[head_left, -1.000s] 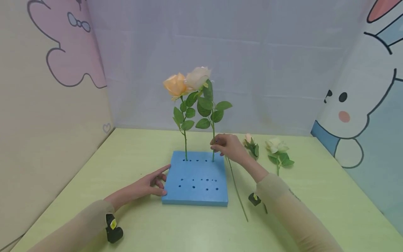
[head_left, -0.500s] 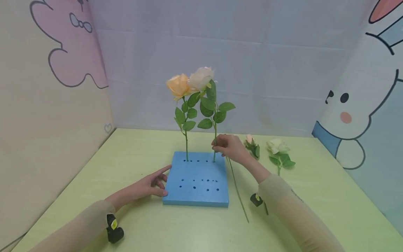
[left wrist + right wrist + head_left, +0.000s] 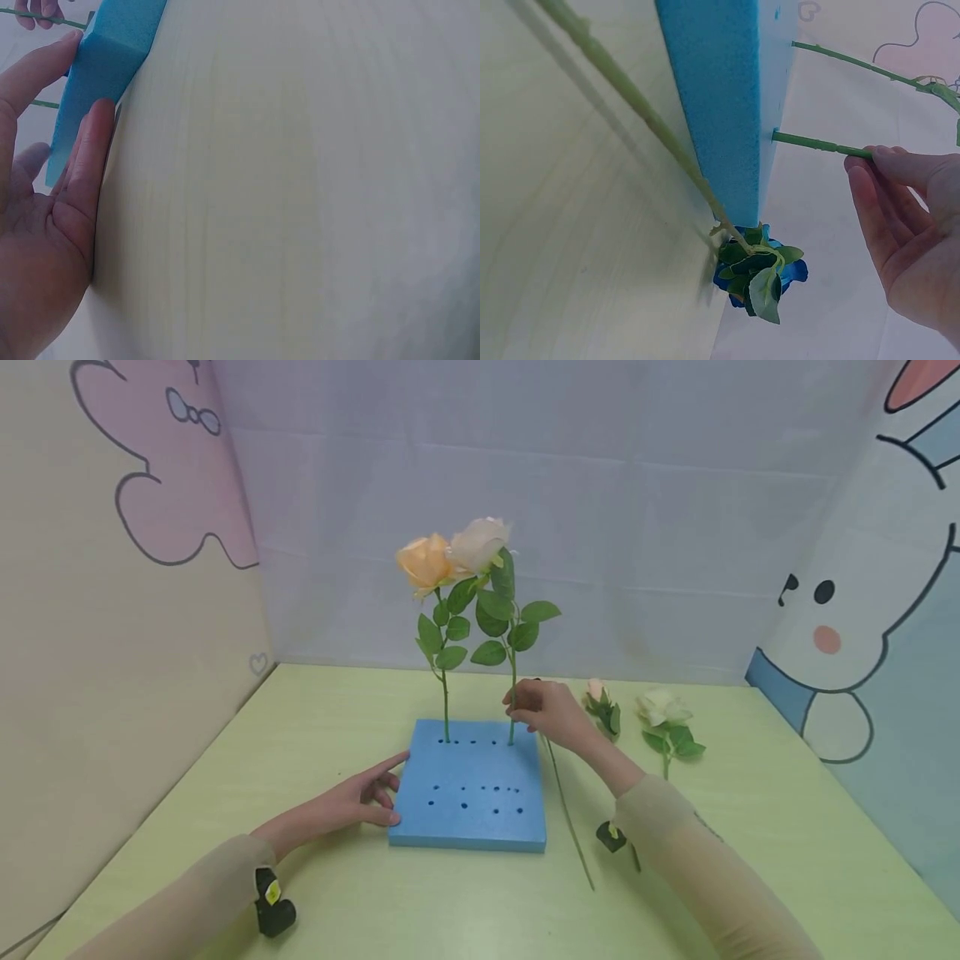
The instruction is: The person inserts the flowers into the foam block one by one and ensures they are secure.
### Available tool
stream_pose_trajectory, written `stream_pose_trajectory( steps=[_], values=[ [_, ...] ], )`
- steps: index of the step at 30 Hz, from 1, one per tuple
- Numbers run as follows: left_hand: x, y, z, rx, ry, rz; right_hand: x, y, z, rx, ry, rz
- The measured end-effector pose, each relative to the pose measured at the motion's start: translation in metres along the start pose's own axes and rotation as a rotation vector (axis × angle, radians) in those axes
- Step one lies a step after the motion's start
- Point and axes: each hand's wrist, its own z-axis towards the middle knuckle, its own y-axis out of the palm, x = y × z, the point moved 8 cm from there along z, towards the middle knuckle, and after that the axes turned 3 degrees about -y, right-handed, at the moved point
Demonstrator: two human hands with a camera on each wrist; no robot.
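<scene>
A blue foam board [image 3: 465, 768] with rows of small holes lies on the table. Two artificial roses stand upright in its far row: a peach rose [image 3: 423, 562] on the left and a pale white rose [image 3: 480, 545] on the right. My right hand [image 3: 551, 714] pinches the white rose's stem [image 3: 821, 143] between thumb and fingertips, a little above the board. Along the board's left edge my left hand [image 3: 360, 797] rests with fingers spread, the thumb at the near part and the index finger farther back. In the left wrist view its fingers [image 3: 94, 146] touch the board's side.
Right of the board lies a blue rose [image 3: 787, 271], its long stem [image 3: 566, 814] along the table; the right hand hides its bloom in the head view. Farther right lie a small peach rosebud [image 3: 597, 697] and a white rose [image 3: 663, 708]. A fabric wall [image 3: 637, 527] rises behind.
The head view shifts very slightly. Both hands keep their places, the right still pinching the white rose's stem, the left still at the board's edge.
</scene>
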Motion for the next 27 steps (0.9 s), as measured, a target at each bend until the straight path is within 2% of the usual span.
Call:
stream_pose_trajectory(
  steps=[12,18,27],
  values=[
    [0.0008,-0.0003,0.0003,0.005,0.003,0.019,0.0023,-0.0002,0.0008,0.008,0.023,0.001],
    [-0.0006,-0.0025,0.0013,0.012,-0.001,0.032,0.0006,-0.0002,0.0011,0.015,0.001,-0.026],
    [-0.0001,-0.0012,0.0012,0.009,0.003,0.026,0.0031,0.0035,-0.0001,-0.005,0.020,0.002]
  ],
)
